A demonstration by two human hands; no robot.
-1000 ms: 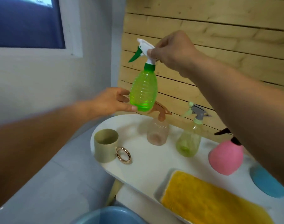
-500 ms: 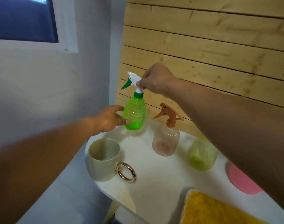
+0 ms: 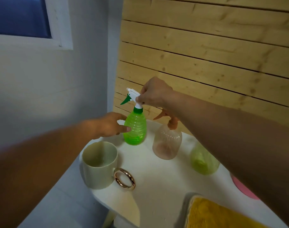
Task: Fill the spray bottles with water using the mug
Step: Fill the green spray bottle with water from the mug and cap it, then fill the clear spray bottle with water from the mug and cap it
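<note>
A bright green spray bottle [image 3: 135, 129] with a white and green trigger head stands at the far left corner of the white table [image 3: 157, 178]. My right hand [image 3: 154, 92] pinches its trigger head from above. My left hand [image 3: 111, 125] holds the bottle's body from the left, thumb on its front. A pale green mug [image 3: 99, 165] with a gold ring handle stands at the table's left edge, near me. To the right stand a clear peach spray bottle [image 3: 167, 142] and a pale green bottle [image 3: 203, 160], the latter partly hidden by my right arm.
A pink bottle [image 3: 242, 190] peeks out under my right forearm. A yellow cloth [image 3: 214, 214] on a tray lies at the table's near right. A wooden slat wall stands behind the table, a white wall and window to the left.
The green bottle has come down from the air onto the table's far left corner, both hands still on it. The camera has dipped toward the table.
</note>
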